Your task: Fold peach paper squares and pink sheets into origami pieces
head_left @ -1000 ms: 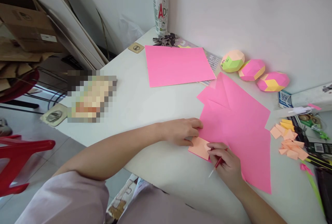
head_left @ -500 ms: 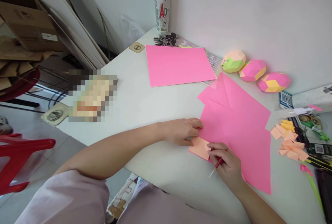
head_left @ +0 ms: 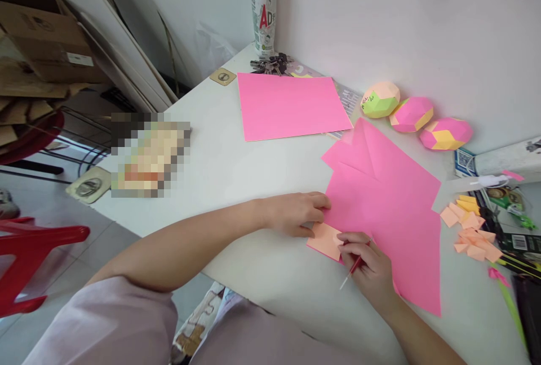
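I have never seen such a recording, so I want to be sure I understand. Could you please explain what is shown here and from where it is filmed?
There is no machine: a camera worn on the person's head looks forward and down at two bare hands. The left hand rests its fingertips by a small peach paper, with pink showing along its lower edge. The right hand holds a thin red-handled tool, fingertips at the paper's other end. On the white table lie a large creased pink sheet and, farther back, a rectangular pink sheet. Beyond are keys, an upright bottle and three faceted balls.
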Action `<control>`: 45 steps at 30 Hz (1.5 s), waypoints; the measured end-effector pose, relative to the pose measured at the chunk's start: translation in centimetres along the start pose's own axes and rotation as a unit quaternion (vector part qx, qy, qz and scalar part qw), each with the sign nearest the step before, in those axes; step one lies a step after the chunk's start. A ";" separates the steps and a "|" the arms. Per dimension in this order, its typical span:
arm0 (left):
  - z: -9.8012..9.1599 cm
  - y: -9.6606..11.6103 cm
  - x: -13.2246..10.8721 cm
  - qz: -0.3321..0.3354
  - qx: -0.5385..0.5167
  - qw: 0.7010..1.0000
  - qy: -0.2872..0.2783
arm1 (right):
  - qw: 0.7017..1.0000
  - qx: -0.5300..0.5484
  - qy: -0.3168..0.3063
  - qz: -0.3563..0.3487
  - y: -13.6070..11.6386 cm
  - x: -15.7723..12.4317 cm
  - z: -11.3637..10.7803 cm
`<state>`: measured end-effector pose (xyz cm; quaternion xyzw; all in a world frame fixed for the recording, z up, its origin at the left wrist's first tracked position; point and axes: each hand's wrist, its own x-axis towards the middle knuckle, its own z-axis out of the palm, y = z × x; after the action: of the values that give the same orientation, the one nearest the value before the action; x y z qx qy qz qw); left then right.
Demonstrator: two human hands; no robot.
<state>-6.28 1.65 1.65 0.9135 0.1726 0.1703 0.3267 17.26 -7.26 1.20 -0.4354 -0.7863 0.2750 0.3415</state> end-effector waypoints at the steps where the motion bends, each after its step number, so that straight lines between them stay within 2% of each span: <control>1: 0.0 0.0 0.0 0.000 0.000 1.000 0.000 | 1.000 0.000 0.000 0.000 0.0 0.0 0.0; 32: -0.2 0.0 0.1 -0.002 0.006 1.000 -0.013 | 1.000 -0.026 0.010 -0.001 0.1 0.2 0.0; 45: 0.1 0.7 0.0 0.005 0.106 0.994 -0.031 | 1.000 -0.012 0.017 0.006 -0.1 0.2 0.1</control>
<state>-6.13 1.10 2.01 0.9486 0.1750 0.1244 0.2324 17.00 -7.13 1.27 -0.4486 -0.7809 0.2605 0.3480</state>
